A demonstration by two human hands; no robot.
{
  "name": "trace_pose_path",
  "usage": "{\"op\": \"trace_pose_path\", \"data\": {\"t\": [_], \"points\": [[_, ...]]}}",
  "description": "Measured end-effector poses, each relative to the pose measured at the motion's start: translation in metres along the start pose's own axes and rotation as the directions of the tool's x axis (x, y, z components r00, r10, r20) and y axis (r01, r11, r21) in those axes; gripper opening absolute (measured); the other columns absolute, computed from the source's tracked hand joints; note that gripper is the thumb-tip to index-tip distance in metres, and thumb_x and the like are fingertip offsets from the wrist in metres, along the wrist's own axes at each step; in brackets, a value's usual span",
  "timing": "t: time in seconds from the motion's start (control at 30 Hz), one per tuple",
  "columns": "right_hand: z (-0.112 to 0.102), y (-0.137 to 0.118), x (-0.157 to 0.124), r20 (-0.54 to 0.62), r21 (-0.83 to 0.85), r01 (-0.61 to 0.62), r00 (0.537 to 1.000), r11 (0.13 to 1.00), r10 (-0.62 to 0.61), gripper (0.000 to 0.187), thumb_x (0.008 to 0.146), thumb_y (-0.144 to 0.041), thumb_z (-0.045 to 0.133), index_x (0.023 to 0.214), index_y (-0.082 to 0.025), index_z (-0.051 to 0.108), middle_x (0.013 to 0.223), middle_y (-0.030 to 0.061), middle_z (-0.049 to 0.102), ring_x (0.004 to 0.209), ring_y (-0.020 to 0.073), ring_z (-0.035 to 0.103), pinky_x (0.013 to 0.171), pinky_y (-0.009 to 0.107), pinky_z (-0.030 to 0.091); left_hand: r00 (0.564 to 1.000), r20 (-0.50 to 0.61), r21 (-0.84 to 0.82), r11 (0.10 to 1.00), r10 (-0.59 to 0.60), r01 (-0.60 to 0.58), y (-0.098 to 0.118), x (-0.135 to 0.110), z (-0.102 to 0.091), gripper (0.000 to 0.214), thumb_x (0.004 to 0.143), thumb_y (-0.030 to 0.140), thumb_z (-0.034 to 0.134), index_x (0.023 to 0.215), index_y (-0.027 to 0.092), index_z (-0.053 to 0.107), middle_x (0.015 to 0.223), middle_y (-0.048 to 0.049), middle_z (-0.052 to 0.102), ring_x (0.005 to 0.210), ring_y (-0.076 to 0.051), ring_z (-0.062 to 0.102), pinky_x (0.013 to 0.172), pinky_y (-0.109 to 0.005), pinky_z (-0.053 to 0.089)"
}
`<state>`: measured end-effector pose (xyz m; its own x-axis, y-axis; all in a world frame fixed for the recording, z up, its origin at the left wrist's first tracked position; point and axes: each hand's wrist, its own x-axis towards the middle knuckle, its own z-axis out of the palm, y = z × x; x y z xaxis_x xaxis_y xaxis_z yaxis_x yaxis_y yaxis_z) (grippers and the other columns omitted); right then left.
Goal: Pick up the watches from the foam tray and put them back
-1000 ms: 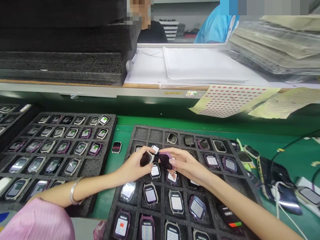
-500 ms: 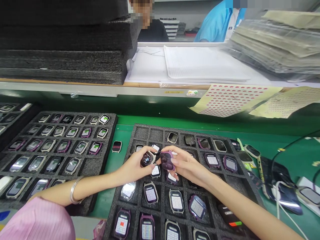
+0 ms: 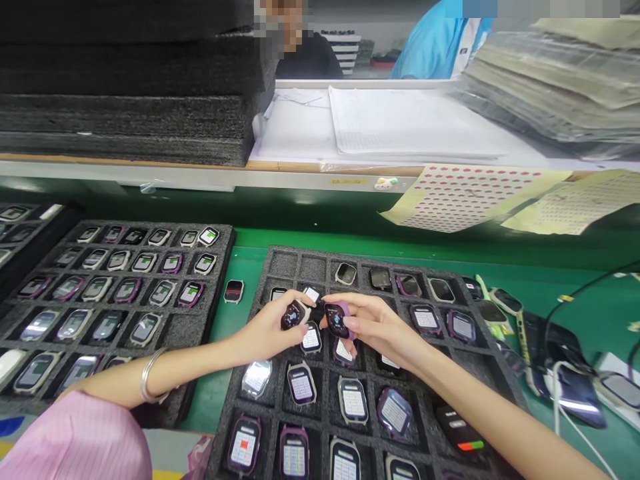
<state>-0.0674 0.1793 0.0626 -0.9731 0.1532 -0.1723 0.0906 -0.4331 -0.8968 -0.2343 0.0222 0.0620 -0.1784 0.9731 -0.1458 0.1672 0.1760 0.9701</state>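
My left hand (image 3: 267, 331) grips a cream-cased smartwatch body (image 3: 293, 314), its screen lit and turned up towards me. My right hand (image 3: 380, 327) grips a purple-cased smartwatch body (image 3: 337, 320), screen also lit. The two watches are held side by side, almost touching, just above the black foam tray (image 3: 280, 265) in front of me. That tray holds several more watch bodies in its pockets, most with lit screens.
A second foam tray (image 3: 223, 235) full of watch bodies lies to the left, with one loose watch (image 3: 233, 291) on the green mat between the trays. Cables and phones (image 3: 565, 387) lie at the right. Stacked black foam (image 3: 125, 87), papers and sticker sheets (image 3: 460, 197) fill the shelf behind. Other people stand beyond it.
Both watches, dark a second ago, now show lit screens. I have tilted them slightly so the faces point up; my hands stayed in place above the tray.
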Motion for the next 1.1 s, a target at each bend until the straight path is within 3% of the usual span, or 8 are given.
{"op": "trace_pose_path", "data": {"t": [0.53,0.87,1.1], "points": [[0.000,-0.001,-0.001,0.008,-0.028,0.010,1.000,1.000,-0.010,0.037,0.085,-0.022,0.068,0.121,-0.014,0.062,0.096,0.0118,0.070,0.057,0.0109,0.062,0.055,0.025,0.052,1.000,-0.026,-0.030,1.000,0.000,-0.001,0.000,0.000,-0.002,0.031,0.080,0.017,0.055,0.110,0.019,0.049,0.069,0.0063,0.045,0.052,-0.008,0.039,0.052,-0.021,0.033],[0.005,-0.004,-0.002,-0.052,-0.023,-0.012,0.999,1.000,0.011,0.039,0.081,-0.024,0.072,0.118,-0.014,0.064,0.093,0.0110,0.071,0.055,0.0101,0.062,0.053,0.023,0.053,0.999,-0.043,-0.026,1.000,-0.001,0.000,-0.006,0.001,-0.001,0.032,0.081,0.019,0.054,0.112,0.020,0.050,0.077,0.0042,0.048,0.056,-0.009,0.041,0.051,-0.020,0.034],[0.004,-0.003,-0.005,-0.083,-0.028,-0.014,0.996,1.000,0.012,0.043,0.077,-0.030,0.076,0.115,-0.014,0.066,0.091,0.0109,0.072,0.052,0.0098,0.061,0.051,0.022,0.052,0.993,-0.098,0.014,0.997,0.072,-0.071,-0.010,0.007,0.002,0.030,0.079,0.013,0.052,0.108,0.019,0.052,0.086,0.0003,0.056,0.083,-0.016,0.053,0.075,-0.026,0.040]]}}
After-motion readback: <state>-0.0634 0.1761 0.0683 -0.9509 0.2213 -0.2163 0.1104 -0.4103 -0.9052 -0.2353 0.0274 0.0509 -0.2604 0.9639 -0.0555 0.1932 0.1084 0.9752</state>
